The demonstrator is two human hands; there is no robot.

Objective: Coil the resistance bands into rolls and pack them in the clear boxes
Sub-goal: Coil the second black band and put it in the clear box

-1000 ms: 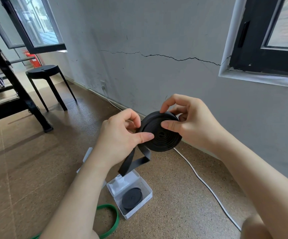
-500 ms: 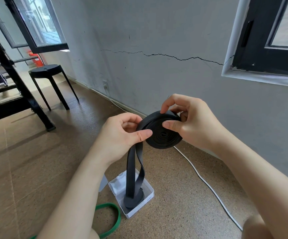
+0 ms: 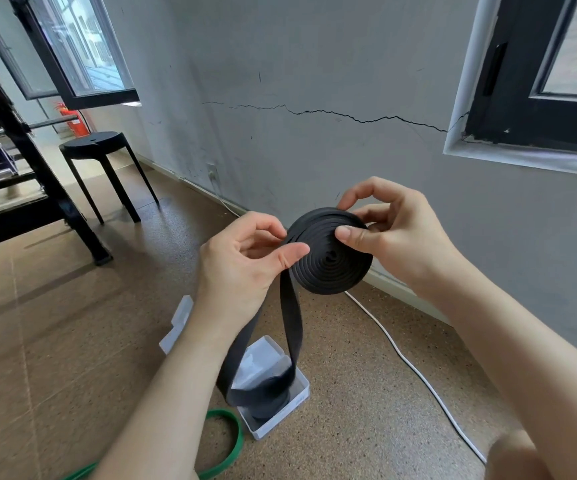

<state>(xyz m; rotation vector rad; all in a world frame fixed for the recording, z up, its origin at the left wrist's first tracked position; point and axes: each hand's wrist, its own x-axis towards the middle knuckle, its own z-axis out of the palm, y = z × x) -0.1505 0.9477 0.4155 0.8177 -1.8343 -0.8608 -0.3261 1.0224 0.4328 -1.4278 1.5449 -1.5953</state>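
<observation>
A black resistance band (image 3: pixel 328 265), wound into a flat spiral roll, is held in the air before me. My right hand (image 3: pixel 394 237) pinches the roll, thumb on its face and fingers behind. My left hand (image 3: pixel 242 268) pinches the roll's left edge where the loose end leaves it. That loose end hangs down as a long loop to just above a clear box (image 3: pixel 290 407) on the floor. Inside the box lies another black roll, mostly hidden by the hanging loop. A green band (image 3: pixel 235 434) lies on the floor beside the box.
A clear lid (image 3: pixel 176 323) lies left of the box. A white cable (image 3: pixel 415 372) runs along the floor by the grey wall. A black stool (image 3: pixel 103 157) and a black metal frame (image 3: pixel 38 188) stand at the left.
The loose end of the black band has dropped from a short fold into a long hanging loop. Both hands keep their hold on the roll.
</observation>
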